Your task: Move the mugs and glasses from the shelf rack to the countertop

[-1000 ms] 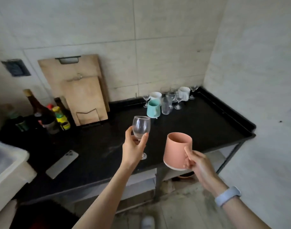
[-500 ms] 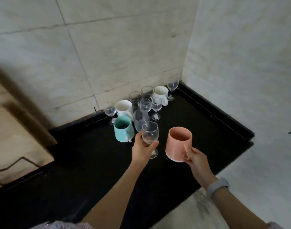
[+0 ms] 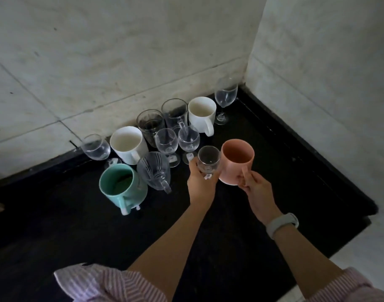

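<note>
The left hand [image 3: 200, 184] grips a small clear wine glass [image 3: 209, 159], fingers [image 3: 193, 168] curled around the lower bowl and stem from the left side, the thumb out of sight behind the glass; the bowl stands upright above the fingers and its foot shows pale just below them, so whether it touches the black countertop [image 3: 263, 214] cannot be told. The right hand [image 3: 255, 189] holds a salmon-pink mug [image 3: 238, 163] by its handle, fingers clenched about the handle at the near side with the thumb laid up the wall; the mug is upright, mouth open to the camera, its white base rim showing under the hand; it sits just beside the held glass, the two nearly touching. A pale grey wristband [image 3: 282, 224] circles the right wrist; striped pink sleeves [image 3: 108, 284] show at the bottom edge.

Behind both hands, in the corner of the counter against the tiled wall [image 3: 121, 62], stands a cluster: a teal mug [image 3: 121, 188] nearest on the left, a cut-glass mug [image 3: 154, 171] beside it, two white mugs [image 3: 127, 144], several stemmed glasses [image 3: 167, 142] and two tall tumblers [image 3: 150, 125]; a lone wine glass [image 3: 226, 95] stands furthest right in the corner.
</note>
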The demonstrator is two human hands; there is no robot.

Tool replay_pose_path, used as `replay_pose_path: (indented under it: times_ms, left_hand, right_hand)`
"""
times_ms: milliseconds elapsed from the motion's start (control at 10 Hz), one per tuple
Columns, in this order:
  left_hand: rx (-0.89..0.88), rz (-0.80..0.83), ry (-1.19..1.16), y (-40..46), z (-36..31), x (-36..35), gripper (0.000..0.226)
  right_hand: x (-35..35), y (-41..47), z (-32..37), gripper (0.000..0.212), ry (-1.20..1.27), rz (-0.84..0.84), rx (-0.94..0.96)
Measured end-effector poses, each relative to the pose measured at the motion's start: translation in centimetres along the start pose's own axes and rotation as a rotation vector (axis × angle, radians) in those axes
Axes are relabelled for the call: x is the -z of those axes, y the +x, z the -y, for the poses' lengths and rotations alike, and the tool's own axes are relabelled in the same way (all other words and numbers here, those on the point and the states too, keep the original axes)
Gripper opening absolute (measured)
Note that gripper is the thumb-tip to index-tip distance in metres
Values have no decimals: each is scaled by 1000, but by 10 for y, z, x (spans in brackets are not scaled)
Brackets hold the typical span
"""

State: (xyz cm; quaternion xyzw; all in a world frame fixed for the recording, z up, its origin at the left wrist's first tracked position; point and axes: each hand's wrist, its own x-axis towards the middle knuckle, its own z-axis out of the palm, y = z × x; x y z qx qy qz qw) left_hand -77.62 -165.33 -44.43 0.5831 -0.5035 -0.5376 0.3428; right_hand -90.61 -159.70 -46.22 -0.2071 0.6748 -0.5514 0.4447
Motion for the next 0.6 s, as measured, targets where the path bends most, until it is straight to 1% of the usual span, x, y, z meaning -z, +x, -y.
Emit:
replay_pose_path:
  times_ms: [100,300,400,500,600]
  left_hand:
    - [7,-21,0,14,4,-8,56]
    - [-27,-47,53,28,4,-16,58]
    - [-20,-58,72,27,4,-18,60]
    - [7,-34,49,25,6,-16,67]
    - [23,-26,121,16,12,-4,74]
  right_hand:
    - [0,16,0,20,-4,13,0]
    - [1,27,6,6,-68,-44,1]
    - [1,26,6,11,-169,-75,1]
    - [-3,24,12,18,-220,-113,16]
    - [-8,8,26,10,-258,-155,21]
